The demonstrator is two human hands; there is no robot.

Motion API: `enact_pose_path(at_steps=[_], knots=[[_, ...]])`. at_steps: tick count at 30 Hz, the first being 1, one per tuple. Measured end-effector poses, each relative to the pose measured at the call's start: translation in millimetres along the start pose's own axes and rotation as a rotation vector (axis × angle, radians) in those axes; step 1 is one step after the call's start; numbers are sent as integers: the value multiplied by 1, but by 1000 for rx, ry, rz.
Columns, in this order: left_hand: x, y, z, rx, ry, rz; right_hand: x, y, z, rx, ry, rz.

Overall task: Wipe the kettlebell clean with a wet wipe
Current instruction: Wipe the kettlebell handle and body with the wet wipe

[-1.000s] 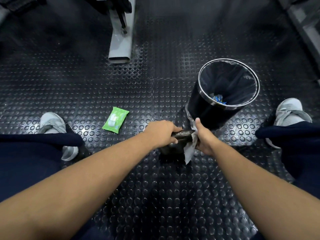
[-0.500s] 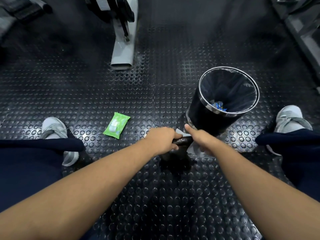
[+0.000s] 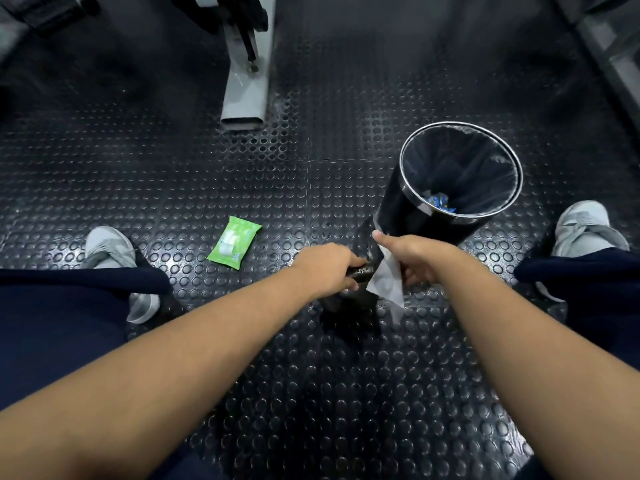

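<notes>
Tutor: Since half a second ago, the kettlebell (image 3: 346,301) is staying put on the floor (image 3: 346,393) between the person's feet, while the wet wipe (image 3: 386,284), then tucked behind the handle (image 3: 362,271), is hanging in view again on its right side. Who is doing what?

Student: The left hand (image 3: 325,268) is steadying. Its fingers are clamped round the left part of the handle. The right hand (image 3: 415,258) is working, its fingers curled on the upper edge of the wipe and its thumb sticking out straight.

Tutor: And how is this stroke best being done?

Student: Probably by wrapping the wipe round the handle rather than letting most of it dangle, and by keeping the left grip firm so the weight is not rocking. That covered stretch of handle is going unwiped, so the hands will need to swap places. The dark body below is hard to make out against its shadow, so I cannot tell how clean it is.

Tutor: What is lying further out?

Student: A green pack of wipes (image 3: 233,242) is lying to the left, well apart. A lined bin (image 3: 408,216) is standing just beyond the right hand, ready for the used wipe.
</notes>
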State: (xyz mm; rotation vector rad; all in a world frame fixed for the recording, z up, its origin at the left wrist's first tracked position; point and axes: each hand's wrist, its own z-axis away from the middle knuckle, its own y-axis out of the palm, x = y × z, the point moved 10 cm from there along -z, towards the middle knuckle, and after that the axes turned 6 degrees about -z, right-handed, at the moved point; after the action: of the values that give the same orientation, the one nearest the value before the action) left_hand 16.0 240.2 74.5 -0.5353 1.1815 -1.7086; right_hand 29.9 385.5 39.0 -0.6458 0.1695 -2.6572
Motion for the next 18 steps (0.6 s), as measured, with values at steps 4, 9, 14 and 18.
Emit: enact_pose_path(at_steps=[4,9,14,18], knots=[[-2,-3,2,-13,6,-24,4,2,4,-148,-133,134],[-2,-3,5,-11,-2,-1,-42,22,-20,-121,-186,-491],[-1,-4,5,-14,-1,15,-46,30,-15,-18,-87,-752],[-3,-4,6,0,2,30,-27,30,-10,18,-42,-747]])
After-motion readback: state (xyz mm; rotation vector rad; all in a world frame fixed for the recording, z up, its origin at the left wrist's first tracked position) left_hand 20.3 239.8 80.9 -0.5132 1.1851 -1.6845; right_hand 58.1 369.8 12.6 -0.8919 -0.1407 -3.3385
